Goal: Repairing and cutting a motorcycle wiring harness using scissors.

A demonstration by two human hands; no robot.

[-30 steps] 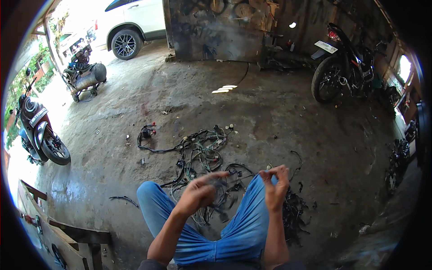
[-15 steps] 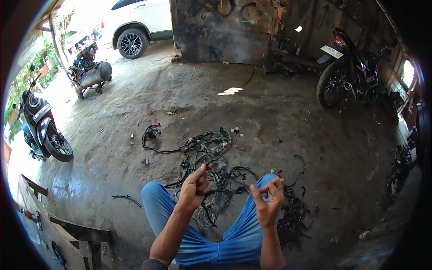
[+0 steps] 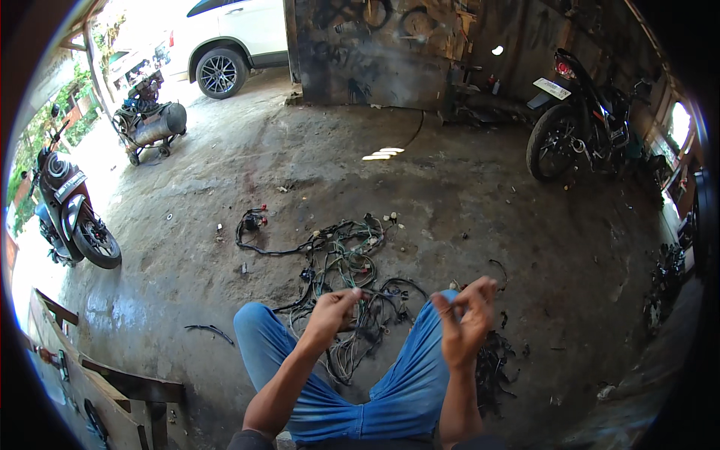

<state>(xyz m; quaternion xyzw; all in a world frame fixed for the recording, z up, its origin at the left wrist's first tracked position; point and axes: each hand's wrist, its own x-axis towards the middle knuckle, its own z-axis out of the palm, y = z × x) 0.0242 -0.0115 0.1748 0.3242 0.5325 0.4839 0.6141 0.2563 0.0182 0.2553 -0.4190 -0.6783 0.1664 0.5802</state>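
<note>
My left hand (image 3: pixel 334 319) is closed in a pinch above the wiring harness, its thumb and forefinger pressed together. Whatever sits between those fingertips is too small to make out. To the right, my right hand (image 3: pixel 465 322) is raised over my right knee, thumb apart from the bent fingers and nothing visible in it; motion blurs the fingertips. Beneath and beyond the hands, the tangled wiring harness (image 3: pixel 349 244) lies on the floor, with black, green and pale wires and white connectors. My left hand and forearm hide part of it.
Black scraps (image 3: pixel 495 364) lie right of my right knee, and a short dark piece of tubing (image 3: pixel 210 330) at the left. A wooden bench (image 3: pixel 135 386) stands lower left. Farther off are a scooter (image 3: pixel 79 217), an air compressor (image 3: pixel 154 124), a motorcycle (image 3: pixel 581 120) and a white car (image 3: pixel 251 37).
My left hand has come lower and slightly right, nearer to me. My right hand has shifted right and its thumb and fingers have spread apart.
</note>
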